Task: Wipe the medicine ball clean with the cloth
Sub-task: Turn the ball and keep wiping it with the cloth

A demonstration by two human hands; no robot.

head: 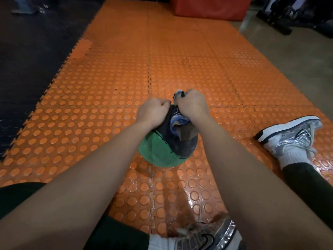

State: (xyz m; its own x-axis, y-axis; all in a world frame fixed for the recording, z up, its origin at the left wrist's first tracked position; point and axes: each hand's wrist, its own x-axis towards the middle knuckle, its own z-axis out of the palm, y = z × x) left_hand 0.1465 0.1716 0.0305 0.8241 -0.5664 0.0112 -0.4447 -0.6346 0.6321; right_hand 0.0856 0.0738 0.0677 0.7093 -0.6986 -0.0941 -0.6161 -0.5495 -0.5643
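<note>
Sat on the orange studded floor mat (180, 51), green medicine ball (156, 152) between the outstretched legs, just ahead of the near shoe (207, 237) and well to the left of the far shoe (292, 134). Draped over the ball's top and right shoulder, a dark cloth (180, 136) with blue and tan folds showing, bunched upward toward the far side of the ball. Gripped at that far edge by both fists: left hand (153, 110) curled tight on the cloth's left corner, right hand (192, 103) curled tight on a raised tuft of it, knuckles nearly touching over the ball's far crown. Lay directly below and nearer than both grips, so any wiping stroke judged to run back toward the body, down over the ball's near face. Green left and near sides left bare of cloth, likely still to be wiped. Equally near, both hands; right one slightly farther out. Possible trouble: ball rolling on the glossy mat if pulled without steadying. Beyond the ball, a red padded block (210, 8) at the mat's far end.
</note>
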